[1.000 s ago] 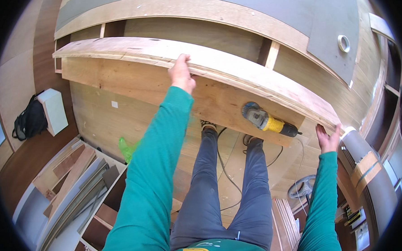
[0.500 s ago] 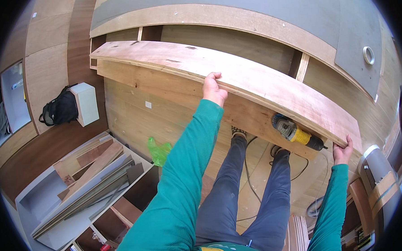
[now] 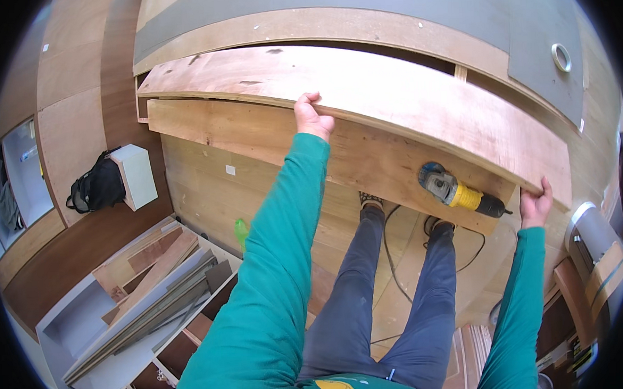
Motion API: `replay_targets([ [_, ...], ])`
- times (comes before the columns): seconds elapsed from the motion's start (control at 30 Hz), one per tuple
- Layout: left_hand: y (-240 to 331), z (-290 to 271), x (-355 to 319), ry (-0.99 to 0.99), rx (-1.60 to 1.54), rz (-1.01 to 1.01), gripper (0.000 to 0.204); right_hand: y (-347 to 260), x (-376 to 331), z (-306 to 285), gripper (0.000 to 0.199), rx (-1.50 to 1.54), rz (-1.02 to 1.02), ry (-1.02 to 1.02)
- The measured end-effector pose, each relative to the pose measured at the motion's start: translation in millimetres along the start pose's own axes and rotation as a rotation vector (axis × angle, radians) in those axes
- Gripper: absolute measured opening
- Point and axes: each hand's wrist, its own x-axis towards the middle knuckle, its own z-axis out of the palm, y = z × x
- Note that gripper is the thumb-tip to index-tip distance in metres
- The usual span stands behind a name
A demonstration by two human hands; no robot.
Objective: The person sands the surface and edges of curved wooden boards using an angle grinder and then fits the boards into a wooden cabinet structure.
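A long, pale plywood plank [image 3: 369,88] spans the view before me, with dark marks towards its left end. My left hand [image 3: 314,118] grips its near edge around the middle, thumb on top. Near the right end, my right hand [image 3: 536,203] is closed on the same edge; its fingers are partly hidden beneath. Below the plank stretches a second wooden board [image 3: 253,129]. On that board, closer to my right hand, rests an angle grinder [image 3: 457,190] with a yellow and black body.
Beyond the plank is a wooden frame with a grey sheet [image 3: 415,13] and a roll of tape [image 3: 561,58]. A cable [image 3: 391,260] lies around my feet. To the left stand a bin of offcuts [image 3: 60,330], a black backpack [image 3: 99,184] and a pale box [image 3: 138,175].
Both hands have shifted the plank away from me, so it covers more of the framed gap behind. More of the lower board and grinder shows.
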Motion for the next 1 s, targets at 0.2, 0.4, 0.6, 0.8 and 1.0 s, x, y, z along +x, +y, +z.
replay_targets([
  [0.2,-18,-18,36,-0.008,-0.011,-0.052,0.024,-3,22,23,0.043,-0.029,-0.034,-0.057],
  [0.4,-8,-13,9,0.143,0.241,0.015,0.034,14,1,58,0.045,0.007,-0.017,0.031],
  [0.6,-6,-61,-45,0.122,0.794,0.177,0.067,41,16,52,0.048,-0.055,0.022,0.210],
  [0.8,-26,-143,-91,0.173,0.950,0.071,0.064,48,32,51,0.049,-0.140,0.029,0.226],
  [1.0,-59,-193,-139,0.187,1.128,0.012,0.060,33,22,65,0.052,-0.557,0.117,0.349],
])
